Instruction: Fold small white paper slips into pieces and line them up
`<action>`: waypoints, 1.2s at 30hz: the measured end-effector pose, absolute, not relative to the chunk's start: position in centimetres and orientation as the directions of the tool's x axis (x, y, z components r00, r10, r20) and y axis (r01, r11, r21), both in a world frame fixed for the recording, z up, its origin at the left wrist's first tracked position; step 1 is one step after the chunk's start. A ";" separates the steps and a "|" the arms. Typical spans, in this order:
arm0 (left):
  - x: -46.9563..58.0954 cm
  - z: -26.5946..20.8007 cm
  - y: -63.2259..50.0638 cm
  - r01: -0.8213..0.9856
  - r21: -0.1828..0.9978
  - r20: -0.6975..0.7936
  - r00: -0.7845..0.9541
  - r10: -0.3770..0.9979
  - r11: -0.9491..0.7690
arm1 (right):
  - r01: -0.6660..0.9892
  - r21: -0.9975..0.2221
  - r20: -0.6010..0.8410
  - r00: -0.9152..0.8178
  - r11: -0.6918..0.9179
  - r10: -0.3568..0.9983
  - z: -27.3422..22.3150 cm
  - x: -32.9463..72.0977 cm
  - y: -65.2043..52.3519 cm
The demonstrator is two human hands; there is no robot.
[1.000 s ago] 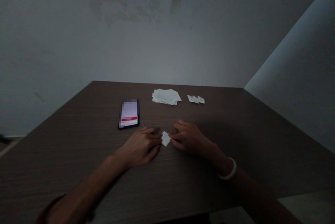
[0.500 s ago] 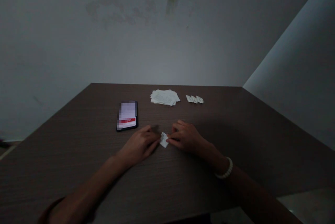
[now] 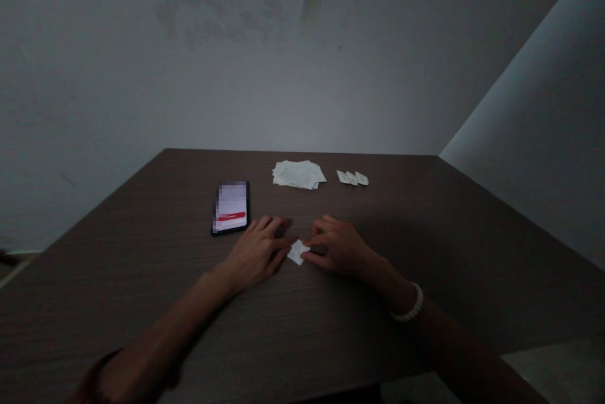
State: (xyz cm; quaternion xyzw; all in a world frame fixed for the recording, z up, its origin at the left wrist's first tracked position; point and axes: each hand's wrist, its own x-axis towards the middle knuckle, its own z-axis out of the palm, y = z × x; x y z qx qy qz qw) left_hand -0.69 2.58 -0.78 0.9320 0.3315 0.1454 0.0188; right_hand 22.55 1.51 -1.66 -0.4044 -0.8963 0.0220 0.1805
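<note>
A small white piece of paper (image 3: 297,253) with creases and faint print lies on the brown table between my two hands. My left hand (image 3: 255,251) rests on the table at the paper's left side. Its index fingertip and thumb hold the left edge, while the other fingers are spread toward the phone. From the right, my right hand (image 3: 339,246) pinches the paper's right edge between thumb and index finger, its remaining fingers curled. A pale beaded bracelet (image 3: 413,306) circles my right wrist.
A phone (image 3: 231,208) with a lit, partly blurred screen lies beyond my left hand. Farther back on the table (image 3: 142,253) sits a loose pile of white papers (image 3: 299,174). To its right are several small folded papers (image 3: 352,178) in a row. A stained wall (image 3: 302,95) rises behind.
My left hand's fingers have lifted and spread slightly, shifting a little away from me, with its index finger still at the paper. The right hand is nearly unchanged.
</note>
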 end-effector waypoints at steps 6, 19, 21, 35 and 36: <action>-1.1 -0.8 2.4 0.631 0.148 0.269 0.715 0.645 -0.761 | 0.735 -0.124 0.291 -0.615 0.666 0.733 -1.4 21.9 1.2; -1.1 -1.1 2.4 0.655 0.154 0.289 0.686 0.668 -0.740 | 0.694 -0.177 0.277 -0.646 0.698 0.712 -2.0 21.4 1.4; -1.1 -1.2 2.4 0.653 0.151 0.292 0.688 0.664 -0.742 | 0.700 -0.181 0.263 -0.642 0.691 0.720 -1.9 21.4 1.4; -1.9 -0.6 2.6 0.642 0.223 0.227 0.697 0.680 -0.733 | 0.735 -0.201 0.288 -0.587 0.647 0.757 -1.6 21.5 1.2; -1.9 -0.6 2.6 0.643 0.227 0.226 0.696 0.681 -0.732 | 0.737 -0.205 0.284 -0.585 0.645 0.759 -1.6 21.6 1.2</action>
